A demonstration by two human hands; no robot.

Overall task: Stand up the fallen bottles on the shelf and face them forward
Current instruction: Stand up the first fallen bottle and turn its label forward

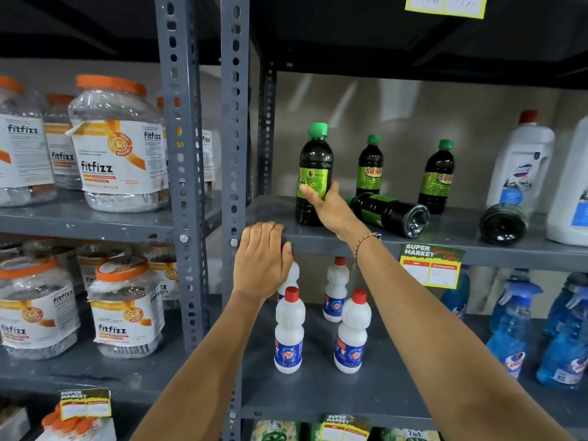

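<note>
My right hand (329, 210) grips the lower half of a dark green-capped bottle (313, 160), which stands upright near the left end of the grey shelf (350, 245); its label's back side faces me. My left hand (262, 259) rests flat on the shelf's front edge and holds nothing. Right of the held bottle, a dark bottle (389, 211) lies on its side, base toward me. A second fallen dark bottle (502, 222) lies farther right, base out. Two more green-capped bottles (370, 165) (436, 178) stand upright at the back.
Large white detergent jugs (521, 163) stand at the shelf's right end. White red-capped bottles (289, 332) and blue spray bottles (512, 329) fill the shelf below. Grey slotted uprights (234, 122) bound the left side; beyond them are orange-lidded jars (117, 144). A price tag (431, 265) hangs on the shelf edge.
</note>
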